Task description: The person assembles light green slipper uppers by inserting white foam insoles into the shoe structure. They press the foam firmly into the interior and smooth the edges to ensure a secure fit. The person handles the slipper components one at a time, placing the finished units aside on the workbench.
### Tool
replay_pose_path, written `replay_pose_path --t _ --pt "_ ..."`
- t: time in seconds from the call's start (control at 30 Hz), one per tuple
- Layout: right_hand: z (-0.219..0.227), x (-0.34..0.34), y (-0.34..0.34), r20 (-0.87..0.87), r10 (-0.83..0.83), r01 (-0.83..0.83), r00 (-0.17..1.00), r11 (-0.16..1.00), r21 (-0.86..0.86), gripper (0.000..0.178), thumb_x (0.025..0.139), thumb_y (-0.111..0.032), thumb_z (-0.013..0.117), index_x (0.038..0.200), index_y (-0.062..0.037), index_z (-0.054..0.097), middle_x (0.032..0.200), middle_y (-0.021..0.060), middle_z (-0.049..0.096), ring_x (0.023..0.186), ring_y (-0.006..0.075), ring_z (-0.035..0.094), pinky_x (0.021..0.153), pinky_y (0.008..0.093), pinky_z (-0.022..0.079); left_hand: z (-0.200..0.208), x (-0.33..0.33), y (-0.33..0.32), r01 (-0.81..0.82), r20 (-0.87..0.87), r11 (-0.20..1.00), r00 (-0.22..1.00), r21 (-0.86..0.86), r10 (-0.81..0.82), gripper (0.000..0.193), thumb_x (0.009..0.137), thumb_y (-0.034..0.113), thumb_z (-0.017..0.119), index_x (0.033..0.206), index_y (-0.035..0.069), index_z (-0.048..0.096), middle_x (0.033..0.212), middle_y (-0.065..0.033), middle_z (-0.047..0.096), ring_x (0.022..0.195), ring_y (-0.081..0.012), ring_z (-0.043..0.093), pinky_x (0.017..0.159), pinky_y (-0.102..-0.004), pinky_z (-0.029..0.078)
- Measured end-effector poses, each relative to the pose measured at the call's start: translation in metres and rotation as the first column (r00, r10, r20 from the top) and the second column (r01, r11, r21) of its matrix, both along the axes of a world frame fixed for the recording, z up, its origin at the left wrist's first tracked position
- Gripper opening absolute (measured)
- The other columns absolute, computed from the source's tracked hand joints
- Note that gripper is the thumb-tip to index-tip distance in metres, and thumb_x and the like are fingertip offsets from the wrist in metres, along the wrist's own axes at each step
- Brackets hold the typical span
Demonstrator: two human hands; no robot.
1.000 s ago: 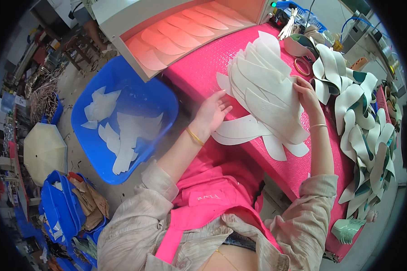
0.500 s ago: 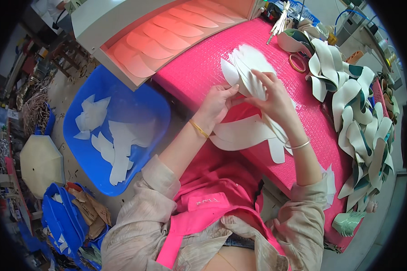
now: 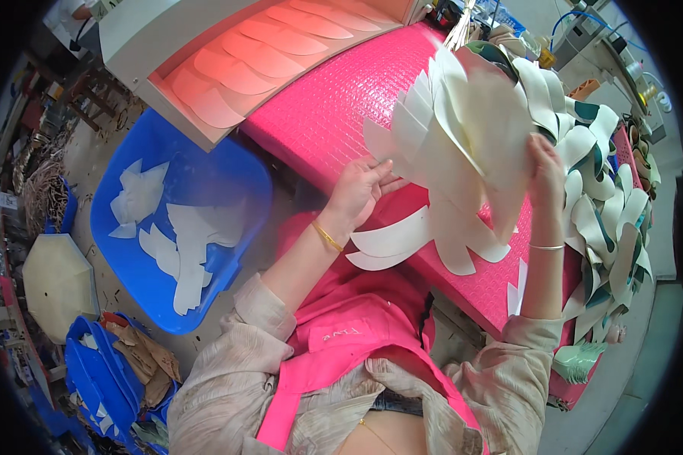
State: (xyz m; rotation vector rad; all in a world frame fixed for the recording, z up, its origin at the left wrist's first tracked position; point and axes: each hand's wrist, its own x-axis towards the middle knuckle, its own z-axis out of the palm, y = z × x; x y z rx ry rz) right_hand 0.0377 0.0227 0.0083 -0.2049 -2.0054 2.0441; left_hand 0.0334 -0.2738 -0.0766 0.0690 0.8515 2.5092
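Observation:
A fanned stack of curved white cut pieces (image 3: 413,125), thin and flat like shoe-upper parts, spreads above the pink table in front of me. At its left edge, my left hand (image 3: 359,191) pinches pieces between thumb and fingers. On the far side, my right hand (image 3: 546,171) grips the edge of a large white piece (image 3: 489,125), blurred by motion. Lower down, long curved white pieces (image 3: 393,241) hang near the table's front edge. How many pieces each hand holds is hidden by the overlap.
The pink table (image 3: 334,87) bears a heap of white and green curved pieces (image 3: 584,163) on the right. Behind it, a red-lit machine (image 3: 159,102) holds rows of pieces. A blue tub (image 3: 133,269) with white scraps stands left, near blue bins (image 3: 102,368).
My right hand has moved away from the left, out to the right, with a white piece in it. The stack is now spread wider and higher. The whole view has shifted slightly.

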Motion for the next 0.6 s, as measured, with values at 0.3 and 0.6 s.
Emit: replay_pose_path --t 0.3,0.6 --pt "0.121 0.064 0.156 -0.371 -0.449 0.526 0.813 0.839 0.138 0.030 0.087 -0.012 0.053 0.112 0.0043 0.053 0.105 0.0101 0.059 0.094 0.0155 0.057 0.080 0.0230 0.046 -0.037 0.003 -0.023 0.043 0.077 0.987 0.995 0.152 -0.055 0.019 0.085 0.008 0.049 0.100 -0.002 0.056 0.106 -0.0131 0.058 0.101 -0.0241 0.056 0.094 -0.0394 0.042" --pt "0.105 0.026 0.112 -0.362 -0.350 0.430 0.864 0.887 0.168 0.033 0.087 -0.013 0.053 0.114 0.0057 0.052 0.112 0.0103 0.056 0.103 0.0146 0.053 0.088 0.0228 0.041 0.032 0.014 -0.007 0.060 0.106 0.996 0.993 -0.071 -0.053 0.032 0.089 0.010 0.047 0.117 -0.004 0.044 0.113 -0.0153 0.052 0.105 -0.0283 0.052 0.090 -0.0466 0.044"
